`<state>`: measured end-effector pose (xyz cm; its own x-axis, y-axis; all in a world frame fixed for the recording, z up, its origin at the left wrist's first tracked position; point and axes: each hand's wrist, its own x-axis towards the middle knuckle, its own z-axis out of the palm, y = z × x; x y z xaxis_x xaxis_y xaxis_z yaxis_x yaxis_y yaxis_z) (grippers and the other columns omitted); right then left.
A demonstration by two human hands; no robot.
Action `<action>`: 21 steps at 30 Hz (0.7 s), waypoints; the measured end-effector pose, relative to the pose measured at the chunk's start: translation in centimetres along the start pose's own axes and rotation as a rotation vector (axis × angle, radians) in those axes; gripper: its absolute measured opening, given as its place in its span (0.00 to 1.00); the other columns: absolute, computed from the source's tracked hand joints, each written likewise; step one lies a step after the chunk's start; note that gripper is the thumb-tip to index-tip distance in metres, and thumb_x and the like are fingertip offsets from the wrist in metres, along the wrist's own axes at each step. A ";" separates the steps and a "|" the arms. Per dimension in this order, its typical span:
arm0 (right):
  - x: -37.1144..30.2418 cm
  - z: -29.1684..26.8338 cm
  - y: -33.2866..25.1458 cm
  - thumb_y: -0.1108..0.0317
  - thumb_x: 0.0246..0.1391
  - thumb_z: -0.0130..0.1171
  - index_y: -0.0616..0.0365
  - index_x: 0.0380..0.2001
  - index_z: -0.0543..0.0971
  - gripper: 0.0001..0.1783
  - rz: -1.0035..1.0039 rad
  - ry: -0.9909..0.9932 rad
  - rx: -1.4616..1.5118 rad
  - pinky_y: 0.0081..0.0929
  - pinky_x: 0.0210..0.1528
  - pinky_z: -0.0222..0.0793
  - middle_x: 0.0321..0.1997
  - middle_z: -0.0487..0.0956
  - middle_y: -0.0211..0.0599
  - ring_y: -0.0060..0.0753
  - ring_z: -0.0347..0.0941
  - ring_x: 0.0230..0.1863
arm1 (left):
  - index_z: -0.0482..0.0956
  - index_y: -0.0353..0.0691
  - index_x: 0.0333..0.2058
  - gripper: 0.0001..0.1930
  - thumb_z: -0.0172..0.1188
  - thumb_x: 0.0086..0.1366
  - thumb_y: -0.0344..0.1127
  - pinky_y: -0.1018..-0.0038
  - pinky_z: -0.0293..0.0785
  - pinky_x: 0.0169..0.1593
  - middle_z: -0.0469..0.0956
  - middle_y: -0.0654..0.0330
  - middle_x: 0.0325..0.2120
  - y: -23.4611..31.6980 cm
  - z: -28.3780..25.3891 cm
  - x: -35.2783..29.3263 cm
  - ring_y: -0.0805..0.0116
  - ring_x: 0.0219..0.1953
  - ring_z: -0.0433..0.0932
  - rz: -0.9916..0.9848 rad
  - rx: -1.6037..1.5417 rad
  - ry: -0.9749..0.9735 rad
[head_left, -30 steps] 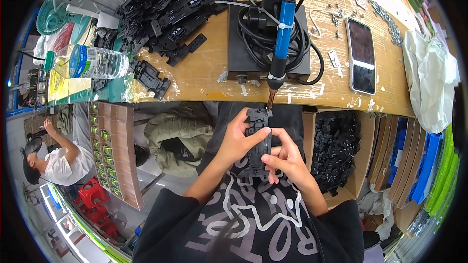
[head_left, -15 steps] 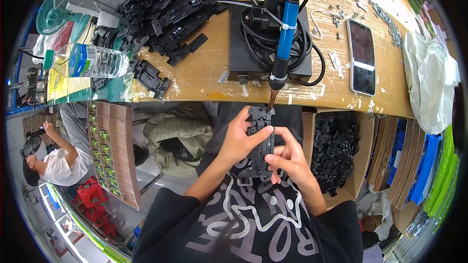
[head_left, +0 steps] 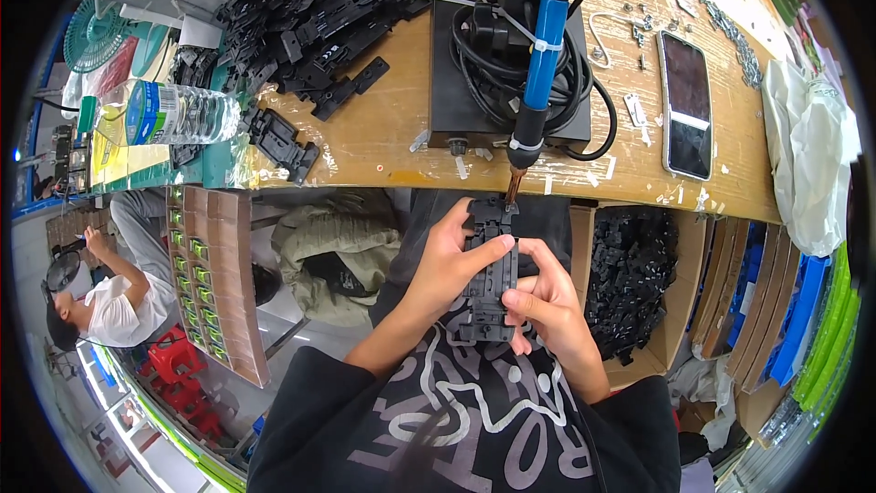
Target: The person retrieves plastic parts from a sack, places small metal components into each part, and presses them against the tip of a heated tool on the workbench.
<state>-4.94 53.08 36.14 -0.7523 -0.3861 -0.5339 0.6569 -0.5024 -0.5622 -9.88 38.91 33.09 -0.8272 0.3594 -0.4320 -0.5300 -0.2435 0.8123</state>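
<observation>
Between my two hands, in front of the table edge, is a long black molded plastic part [head_left: 490, 297]. My left hand [head_left: 453, 260] grips its upper left side, with the thumb laid across its face. Closed on the right side is my right hand [head_left: 545, 297], its thumb pressing the lower part. Above, a blue-handled soldering iron [head_left: 540, 64] points downward from its stand. Its copper-coloured tip [head_left: 514, 187] meets or nearly meets the top end of the black part; whether they touch I cannot tell.
A black box [head_left: 484, 114] with coiled cable stands on the wooden table. A pile of black plastic parts [head_left: 319, 23] and a water bottle [head_left: 182, 114] are left; a phone [head_left: 686, 105] and white bag [head_left: 798, 155] right. A carton of black parts [head_left: 630, 283] sits below.
The view has shifted slightly. The lower end of the black part shows a little more below my hands. Both hands keep their grip.
</observation>
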 end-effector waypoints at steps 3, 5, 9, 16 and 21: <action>0.1 0.1 0.1 0.73 0.49 0.49 0.60 0.48 0.53 0.25 -0.001 -0.001 0.034 0.15 0.08 0.56 0.16 0.69 0.38 0.28 0.67 0.09 | 0.67 0.34 0.36 0.14 0.56 0.50 0.25 0.84 0.67 0.33 0.71 0.64 0.29 0.4 0.0 0.1 0.81 0.29 0.69 -0.019 -0.021 -0.006; 0.1 0.0 0.3 0.74 0.49 0.49 0.60 0.48 0.52 0.25 0.003 -0.007 0.039 0.15 0.08 0.57 0.16 0.70 0.38 0.27 0.67 0.09 | 0.66 0.34 0.37 0.14 0.56 0.50 0.25 0.84 0.67 0.33 0.71 0.64 0.29 0.3 -0.1 0.2 0.81 0.29 0.69 -0.011 -0.004 -0.008; 0.5 -0.8 0.6 0.74 0.49 0.49 0.60 0.50 0.52 0.26 -0.004 -0.042 -0.035 0.15 0.09 0.58 0.17 0.70 0.38 0.27 0.67 0.10 | 0.65 0.34 0.38 0.15 0.56 0.51 0.25 0.84 0.67 0.33 0.71 0.63 0.30 -0.1 -0.3 0.3 0.81 0.30 0.70 0.044 0.043 -0.027; 0.2 -1.6 1.9 0.74 0.48 0.50 0.60 0.51 0.51 0.28 0.001 -0.045 -0.104 0.15 0.09 0.59 0.18 0.70 0.37 0.26 0.68 0.12 | 0.65 0.34 0.38 0.14 0.56 0.51 0.25 0.84 0.68 0.32 0.72 0.63 0.29 -1.9 -0.8 -0.3 0.82 0.30 0.70 0.053 0.042 -0.008; 0.5 -1.4 1.9 0.75 0.47 0.51 0.61 0.51 0.51 0.29 0.002 -0.031 -0.115 0.15 0.09 0.58 0.18 0.70 0.37 0.25 0.68 0.11 | 0.65 0.34 0.37 0.14 0.56 0.52 0.26 0.85 0.68 0.31 0.72 0.64 0.27 -1.7 -0.9 -0.2 0.82 0.29 0.70 0.099 0.088 -0.016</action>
<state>-3.99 53.07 33.96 -0.7510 -0.4115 -0.5164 0.6586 -0.4104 -0.6307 -9.02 38.41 31.44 -0.8711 0.3523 -0.3421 -0.4268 -0.1987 0.8822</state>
